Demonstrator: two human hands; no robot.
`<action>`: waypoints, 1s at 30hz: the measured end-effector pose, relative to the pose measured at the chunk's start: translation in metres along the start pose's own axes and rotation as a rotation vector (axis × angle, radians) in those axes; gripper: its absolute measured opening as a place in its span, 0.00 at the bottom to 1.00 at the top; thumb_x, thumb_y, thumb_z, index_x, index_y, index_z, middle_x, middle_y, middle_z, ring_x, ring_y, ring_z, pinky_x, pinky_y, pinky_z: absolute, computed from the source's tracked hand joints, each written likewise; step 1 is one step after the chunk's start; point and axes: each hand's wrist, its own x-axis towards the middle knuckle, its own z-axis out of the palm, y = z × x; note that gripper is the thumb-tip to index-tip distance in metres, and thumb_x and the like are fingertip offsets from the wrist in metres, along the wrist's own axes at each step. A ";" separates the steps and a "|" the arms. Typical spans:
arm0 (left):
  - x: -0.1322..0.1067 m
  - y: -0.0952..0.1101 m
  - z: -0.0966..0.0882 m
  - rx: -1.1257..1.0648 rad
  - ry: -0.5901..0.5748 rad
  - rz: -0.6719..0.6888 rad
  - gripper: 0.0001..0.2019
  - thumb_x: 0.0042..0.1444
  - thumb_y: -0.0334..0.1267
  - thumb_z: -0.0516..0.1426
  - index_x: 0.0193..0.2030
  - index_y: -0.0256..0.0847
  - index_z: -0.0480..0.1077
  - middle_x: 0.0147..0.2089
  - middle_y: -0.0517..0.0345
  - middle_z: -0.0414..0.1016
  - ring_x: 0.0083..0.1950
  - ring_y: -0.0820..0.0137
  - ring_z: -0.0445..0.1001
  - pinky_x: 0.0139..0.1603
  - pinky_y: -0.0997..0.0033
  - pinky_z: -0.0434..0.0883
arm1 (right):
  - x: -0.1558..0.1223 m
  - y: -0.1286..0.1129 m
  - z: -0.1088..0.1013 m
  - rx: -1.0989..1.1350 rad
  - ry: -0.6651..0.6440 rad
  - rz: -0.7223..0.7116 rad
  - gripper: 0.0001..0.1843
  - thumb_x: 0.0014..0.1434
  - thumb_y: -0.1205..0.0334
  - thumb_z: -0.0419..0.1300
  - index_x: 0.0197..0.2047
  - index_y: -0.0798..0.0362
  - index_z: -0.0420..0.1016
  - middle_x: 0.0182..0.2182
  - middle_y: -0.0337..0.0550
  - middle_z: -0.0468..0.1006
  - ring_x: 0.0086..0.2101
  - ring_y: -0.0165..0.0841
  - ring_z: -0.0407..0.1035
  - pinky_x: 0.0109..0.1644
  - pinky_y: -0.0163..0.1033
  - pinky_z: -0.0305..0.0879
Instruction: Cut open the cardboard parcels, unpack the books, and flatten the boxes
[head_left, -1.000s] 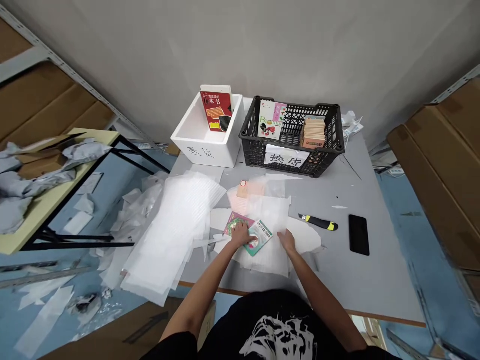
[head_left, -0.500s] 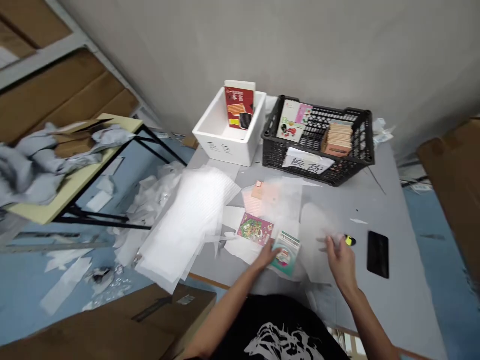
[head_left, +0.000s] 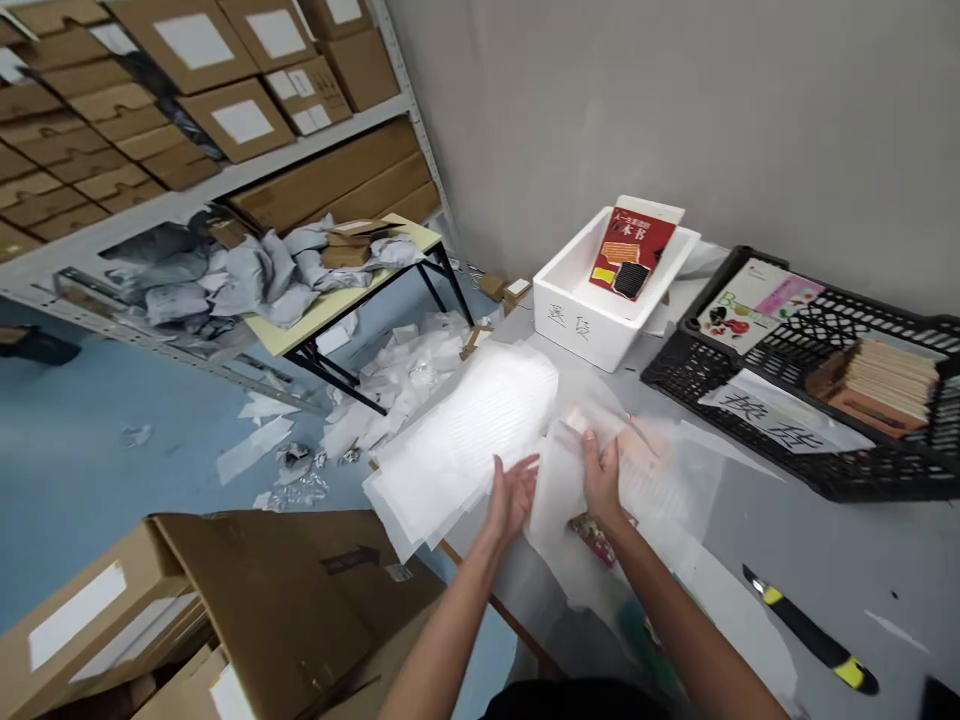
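Note:
My right hand (head_left: 602,485) pinches a thin translucent packing sheet (head_left: 559,480) over the middle of the table. Just left of it is my left hand (head_left: 511,500), fingers apart and empty, between that sheet and a pile of white foam sheets (head_left: 480,420). Under my right wrist a small purple picture booklet (head_left: 596,540) partly shows. A teal item (head_left: 637,625) lies nearer me, mostly covered by sheet and forearm. The peach-coloured printed piece (head_left: 649,450) is seen hazily through translucent wrapping. To the right rests a black and yellow utility knife (head_left: 814,630).
A white foam box (head_left: 585,335) holding a red book (head_left: 634,250) and a black crate (head_left: 750,470) with books stand against the wall. On the left are a yellow-topped table (head_left: 296,335) with grey parcels and a large open carton (head_left: 285,590). Scraps litter the floor.
My view has swung left. My left hand has left the teal item and opened near the foam sheets. My right hand has brought the translucent sheet leftward over the booklet.

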 end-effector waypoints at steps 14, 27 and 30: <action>0.088 0.076 -0.123 0.627 0.100 0.080 0.33 0.52 0.66 0.47 0.46 0.36 0.70 0.38 0.50 0.78 0.39 0.63 0.76 0.39 0.67 0.71 | 0.014 0.102 0.122 0.044 0.117 0.152 0.32 0.61 0.43 0.46 0.62 0.54 0.57 0.59 0.51 0.66 0.59 0.39 0.58 0.62 0.46 0.54; 0.183 0.100 -0.172 1.354 0.380 0.045 0.25 0.46 0.38 0.62 0.53 0.38 0.64 0.59 0.42 0.66 0.62 0.52 0.61 0.58 0.58 0.59 | 0.051 0.179 0.131 -0.723 0.111 0.351 0.03 0.54 0.62 0.51 0.32 0.51 0.62 0.45 0.61 0.67 0.51 0.48 0.61 0.56 0.48 0.57; 0.185 0.100 -0.170 1.426 0.367 0.025 0.25 0.48 0.39 0.62 0.53 0.39 0.64 0.55 0.43 0.71 0.60 0.52 0.65 0.58 0.56 0.58 | 0.051 0.183 0.127 -0.755 0.111 0.360 0.07 0.54 0.61 0.52 0.38 0.53 0.63 0.47 0.61 0.66 0.52 0.48 0.61 0.55 0.48 0.58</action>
